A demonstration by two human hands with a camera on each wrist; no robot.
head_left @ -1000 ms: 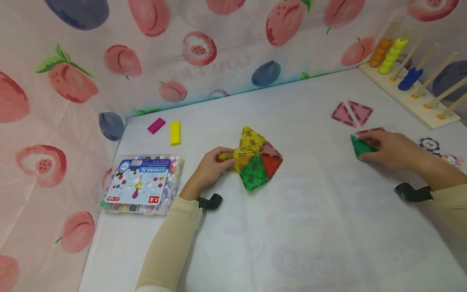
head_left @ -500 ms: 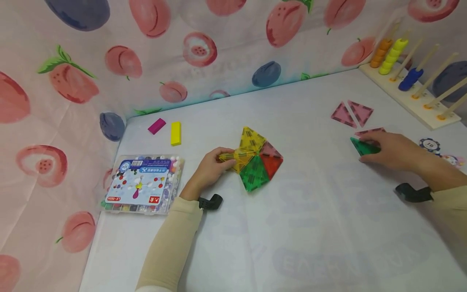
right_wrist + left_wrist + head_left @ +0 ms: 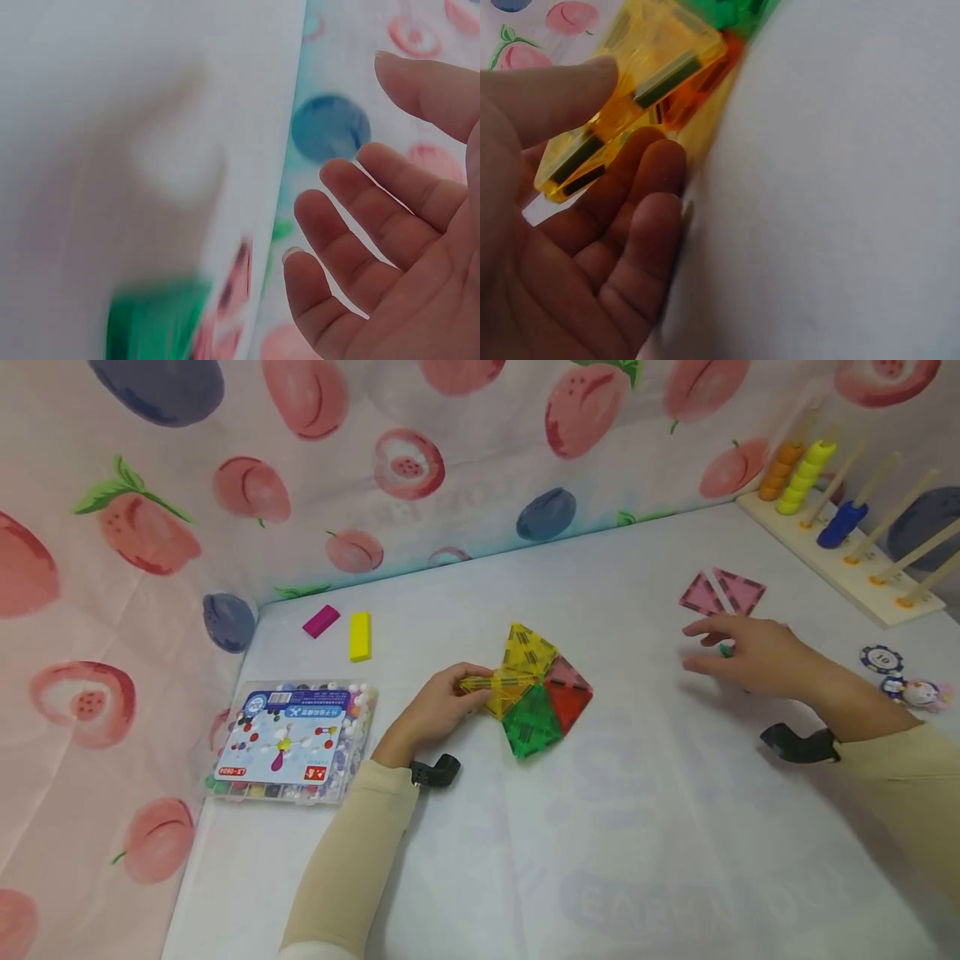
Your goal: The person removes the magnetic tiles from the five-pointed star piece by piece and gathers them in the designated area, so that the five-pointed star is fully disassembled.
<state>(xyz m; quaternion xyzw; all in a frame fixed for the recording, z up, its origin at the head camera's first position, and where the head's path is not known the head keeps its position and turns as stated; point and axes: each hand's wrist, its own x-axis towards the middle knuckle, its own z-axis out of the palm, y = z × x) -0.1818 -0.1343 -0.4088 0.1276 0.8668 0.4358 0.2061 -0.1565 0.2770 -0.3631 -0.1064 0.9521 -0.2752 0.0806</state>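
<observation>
In the head view, my left hand (image 3: 431, 714) pinches a yellow triangular magnetic tile (image 3: 480, 682) between thumb and fingers. That tile joins a fan of tiles: more yellow (image 3: 527, 649), a pink one (image 3: 566, 672), a red one (image 3: 572, 703) and green (image 3: 534, 722). Up close in the left wrist view, the thumb lies on the clear yellow tile (image 3: 667, 52). My right hand (image 3: 765, 660) hovers at the right with fingers spread and nothing in it. Below it lies a green tile (image 3: 157, 322), mostly hidden by the hand in the head view.
Two pink triangles (image 3: 738, 591) lie behind my right hand. An abacus-like peg board (image 3: 855, 564) stands at the back right, near a poker chip (image 3: 881, 658) and a small figure (image 3: 918, 692). At left are a bead box (image 3: 285, 743), a yellow block (image 3: 360, 637) and a magenta block (image 3: 321, 621).
My right hand has let go of the green tile and moved left, its fingers spreading. My left hand still holds the yellow tile; the fan has shifted slightly to the right.
</observation>
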